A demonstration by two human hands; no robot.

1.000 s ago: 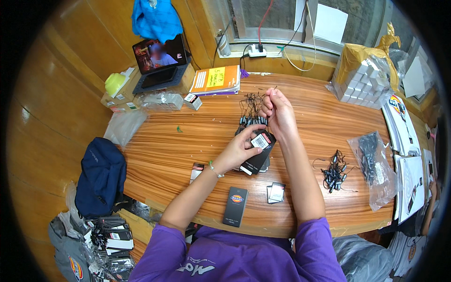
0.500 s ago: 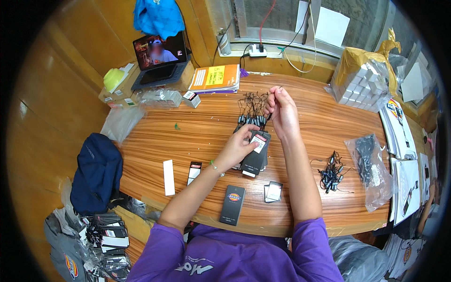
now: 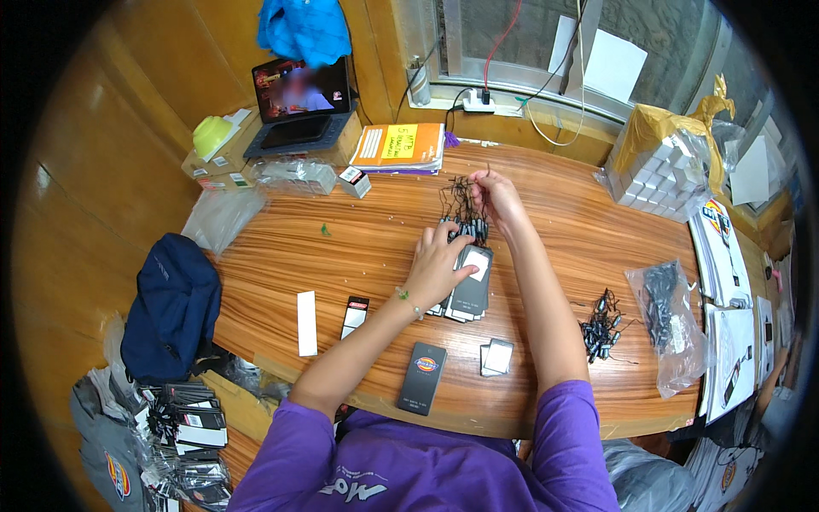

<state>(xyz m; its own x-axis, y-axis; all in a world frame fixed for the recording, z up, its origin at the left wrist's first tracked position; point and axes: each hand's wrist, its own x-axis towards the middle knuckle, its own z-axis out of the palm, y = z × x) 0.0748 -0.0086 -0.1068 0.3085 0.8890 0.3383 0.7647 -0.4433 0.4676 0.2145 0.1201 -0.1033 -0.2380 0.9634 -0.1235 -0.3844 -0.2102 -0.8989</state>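
A stack of dark grey hang tags lies on the table in front of me, a white label on the top one. My left hand bends over the stack's left side, its thumb pressed on the top tag and its fingers by the upper edge. From that edge run black tag strings with small grey-black plastic locks, spread away from me. My right hand is just beyond the tags, at the right of the strings, its fingertips pinched on a black string. The string's end is too fine to follow.
A single hang tag, small white-faced cards, a black-and-white tag and a white strip lie nearer me. Loose strings and a plastic bag are at right. Notebooks and a laptop stand behind.
My right hand has come down and nearer the strings. My left fingers have shifted up toward the locks. The whole view has tilted slightly.
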